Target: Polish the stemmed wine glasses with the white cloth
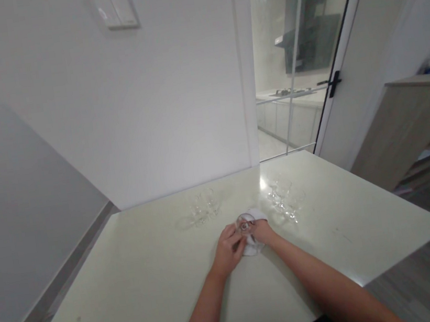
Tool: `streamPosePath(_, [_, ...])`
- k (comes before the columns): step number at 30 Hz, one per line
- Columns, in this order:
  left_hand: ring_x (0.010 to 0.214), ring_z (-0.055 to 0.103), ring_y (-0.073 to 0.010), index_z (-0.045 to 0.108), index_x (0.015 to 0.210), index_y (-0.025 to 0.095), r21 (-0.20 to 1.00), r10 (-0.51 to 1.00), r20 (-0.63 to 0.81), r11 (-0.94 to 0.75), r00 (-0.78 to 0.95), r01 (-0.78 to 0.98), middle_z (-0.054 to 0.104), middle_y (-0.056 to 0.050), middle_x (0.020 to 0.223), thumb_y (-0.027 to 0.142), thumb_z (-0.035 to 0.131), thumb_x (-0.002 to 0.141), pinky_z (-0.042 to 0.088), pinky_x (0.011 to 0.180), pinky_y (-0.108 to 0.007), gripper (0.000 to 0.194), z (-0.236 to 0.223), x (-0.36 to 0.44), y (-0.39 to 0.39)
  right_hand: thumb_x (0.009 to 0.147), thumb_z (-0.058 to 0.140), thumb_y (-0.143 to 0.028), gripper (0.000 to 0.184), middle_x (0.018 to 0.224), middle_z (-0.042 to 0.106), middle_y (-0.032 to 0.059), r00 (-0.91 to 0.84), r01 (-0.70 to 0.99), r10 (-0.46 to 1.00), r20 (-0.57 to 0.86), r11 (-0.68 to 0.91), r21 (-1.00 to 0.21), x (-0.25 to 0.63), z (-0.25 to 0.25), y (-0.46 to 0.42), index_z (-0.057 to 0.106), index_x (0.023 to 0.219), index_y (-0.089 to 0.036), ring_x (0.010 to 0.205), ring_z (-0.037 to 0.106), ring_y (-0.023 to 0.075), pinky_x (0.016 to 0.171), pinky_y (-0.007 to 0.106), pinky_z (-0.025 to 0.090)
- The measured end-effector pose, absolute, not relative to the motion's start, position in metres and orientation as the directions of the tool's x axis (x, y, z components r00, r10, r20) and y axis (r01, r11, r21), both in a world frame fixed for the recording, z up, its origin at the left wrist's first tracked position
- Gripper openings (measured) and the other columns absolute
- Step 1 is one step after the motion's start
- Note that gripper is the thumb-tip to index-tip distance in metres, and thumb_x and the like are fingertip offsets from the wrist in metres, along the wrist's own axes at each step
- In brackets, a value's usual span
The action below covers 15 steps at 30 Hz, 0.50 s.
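Observation:
A clear stemmed glass (pixel 245 220), its round rim or foot facing up at me, is between my two hands above the table. My left hand (pixel 227 250) is closed on the left side of the glass, its fingers curled. On the other side, my right hand (pixel 262 231) is closed on a white cloth (pixel 252 248) that bunches against the glass. Part of the cloth shows beyond the right hand and part below the glass. The fingertips of the right hand are partly hidden by glass and cloth.
On the pale glossy table (pixel 156 285), two clear glasses (pixel 211 202) stand behind my left hand. Several more glasses (pixel 281 197) cluster at the back right. A white wall (pixel 176 108) borders the far edge; a glazed door (pixel 290 66) is beyond it.

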<state>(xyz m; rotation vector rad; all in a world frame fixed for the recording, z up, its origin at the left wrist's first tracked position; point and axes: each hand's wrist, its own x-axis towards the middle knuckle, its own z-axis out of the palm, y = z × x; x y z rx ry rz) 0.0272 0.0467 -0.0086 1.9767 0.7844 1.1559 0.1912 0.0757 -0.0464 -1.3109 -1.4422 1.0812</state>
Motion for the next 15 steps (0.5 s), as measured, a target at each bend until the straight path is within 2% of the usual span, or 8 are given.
streamPosePath(3, [0.12, 0.052, -0.0302, 0.074, 0.102, 0.03, 0.8, 0.768, 0.476, -0.581, 0.427, 0.153, 0.065, -0.01, 0.121, 0.025, 0.069, 0.076, 0.029, 0.11, -0.051, 0.027, -0.003, 0.029, 0.04, 0.08, 0.05, -0.03, 0.02, 0.095, 0.072, 0.0068, -0.053, 0.312, 0.987, 0.149, 0.158, -0.937, 0.191, -0.047, 0.074, 0.069, 0.081, -0.022, 0.097, 0.064, 0.0245, 0.094, 0.037, 0.045])
streamPosePath(7, [0.122, 0.05, -0.0318, 0.069, 0.114, 0.029, 0.76, 0.779, 0.557, -0.618, 0.288, 0.202, 0.06, -0.01, 0.129, 0.029, 0.071, 0.074, 0.03, 0.108, -0.052, 0.041, -0.003, 0.029, 0.035, 0.086, 0.043, -0.033, 0.028, 0.104, 0.071, 0.0054, -0.068, 0.308, 0.984, 0.162, 0.175, -0.935, 0.188, -0.047, 0.074, 0.069, 0.089, -0.023, 0.103, 0.062, 0.0233, 0.098, 0.037, 0.043])
streamPosePath(11, [0.122, 0.05, -0.0311, 0.07, 0.112, 0.029, 0.705, 0.738, 0.669, -0.667, 0.088, 0.24, 0.061, -0.008, 0.129, 0.029, 0.07, 0.075, 0.032, 0.108, -0.051, 0.037, 0.0, 0.031, 0.033, 0.085, 0.043, -0.026, 0.029, 0.115, 0.068, 0.0039, -0.093, 0.327, 0.963, 0.255, 0.271, -0.905, 0.185, -0.045, 0.076, 0.069, 0.099, -0.023, 0.112, 0.057, 0.0221, 0.104, 0.036, 0.039])
streamPosePath(15, [0.124, 0.049, -0.0296, 0.07, 0.113, 0.028, 0.735, 0.753, 0.656, -0.654, 0.055, 0.18, 0.061, -0.008, 0.128, 0.026, 0.068, 0.078, 0.028, 0.112, -0.049, 0.035, 0.026, 0.048, 0.038, 0.087, 0.043, -0.029, 0.03, 0.109, 0.07, 0.006, -0.12, 0.398, 0.971, 0.206, 0.238, -0.886, 0.185, -0.047, 0.077, 0.071, 0.096, -0.022, 0.108, 0.061, 0.025, 0.099, 0.037, 0.043])
